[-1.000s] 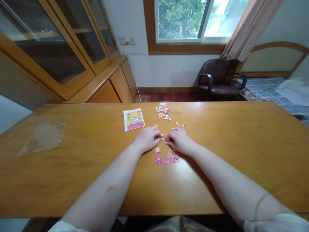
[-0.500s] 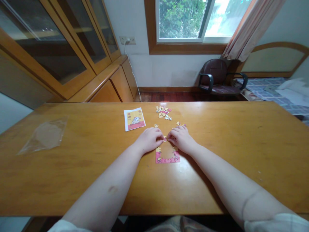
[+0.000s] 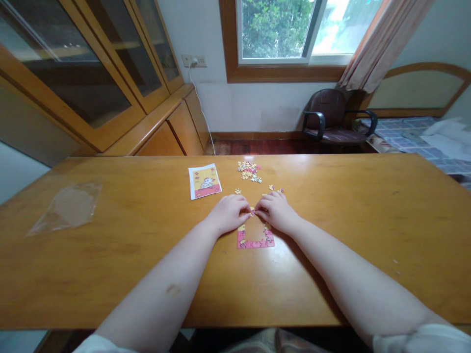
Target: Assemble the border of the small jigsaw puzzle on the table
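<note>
Between my fingertips is a small yellow and pink puzzle piece [image 3: 252, 212]. My left hand [image 3: 231, 214] grips its left side with thumb and fingers pinched. From the right, my right hand [image 3: 274, 211] pinches at the same piece. Just below lies a partly joined puzzle frame [image 3: 255, 244], pink along the bottom with yellow going up the sides; my hands cover parts of its upper sides. Beyond my hands, a heap of loose puzzle pieces [image 3: 249, 170] lies on the table. A few single pieces [image 3: 271, 188] are near my right hand, and another loose piece [image 3: 238, 191] is above my left.
A printed picture card [image 3: 205, 182] rests left of the heap. Farther left is a clear plastic bag [image 3: 69, 206]. The wooden table [image 3: 140, 196] reaches toward a cabinet [image 3: 162, 122] at the left. Past the far edge stands an armchair [image 3: 329, 115].
Both hands stay almost in place. The piece between my fingertips has shifted or turned slightly. Nothing else has visibly moved.
</note>
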`<state>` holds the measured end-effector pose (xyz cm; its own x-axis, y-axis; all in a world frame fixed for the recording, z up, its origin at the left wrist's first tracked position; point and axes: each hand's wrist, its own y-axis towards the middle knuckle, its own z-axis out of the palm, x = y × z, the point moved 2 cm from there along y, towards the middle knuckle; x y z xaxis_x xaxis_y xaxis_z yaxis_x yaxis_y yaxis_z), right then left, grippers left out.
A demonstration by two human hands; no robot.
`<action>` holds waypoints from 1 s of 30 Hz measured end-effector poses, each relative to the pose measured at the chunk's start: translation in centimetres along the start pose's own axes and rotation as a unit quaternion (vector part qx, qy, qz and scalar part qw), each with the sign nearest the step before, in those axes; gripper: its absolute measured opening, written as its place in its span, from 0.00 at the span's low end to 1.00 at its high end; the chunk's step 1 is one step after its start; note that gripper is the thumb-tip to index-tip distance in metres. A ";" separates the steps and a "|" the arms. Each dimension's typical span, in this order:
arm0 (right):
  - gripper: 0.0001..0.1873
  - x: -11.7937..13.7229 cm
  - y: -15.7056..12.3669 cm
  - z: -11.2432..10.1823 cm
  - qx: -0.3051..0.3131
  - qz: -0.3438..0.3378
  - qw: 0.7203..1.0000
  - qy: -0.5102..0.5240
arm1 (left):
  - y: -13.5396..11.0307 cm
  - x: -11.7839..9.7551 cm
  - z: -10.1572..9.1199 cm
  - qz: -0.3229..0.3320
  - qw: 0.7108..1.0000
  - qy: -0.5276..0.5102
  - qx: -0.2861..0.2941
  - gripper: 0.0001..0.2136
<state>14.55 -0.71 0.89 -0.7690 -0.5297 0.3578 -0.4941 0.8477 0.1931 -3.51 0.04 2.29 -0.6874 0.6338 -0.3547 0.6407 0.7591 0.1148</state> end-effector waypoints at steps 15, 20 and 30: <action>0.11 -1.9 0.0 -0.8 -0.105 0.082 0.991 0.032 | -0.2 1.1 0.2 -0.090 0.992 0.038 -0.075 0.08; 0.10 -2.2 0.0 -0.8 -0.120 0.094 0.988 0.035 | -0.2 1.5 0.4 -0.111 0.989 0.037 -0.086 0.08; 0.09 -2.9 0.2 -0.7 -0.145 0.105 0.982 0.052 | -0.1 1.1 0.0 -0.088 0.993 0.017 -0.072 0.08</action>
<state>17.00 1.00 0.51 -0.7884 -0.3500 0.5059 -0.1815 0.9181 0.3523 -4.33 0.66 1.85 -0.7979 0.4914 -0.3491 0.4551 0.8709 0.1858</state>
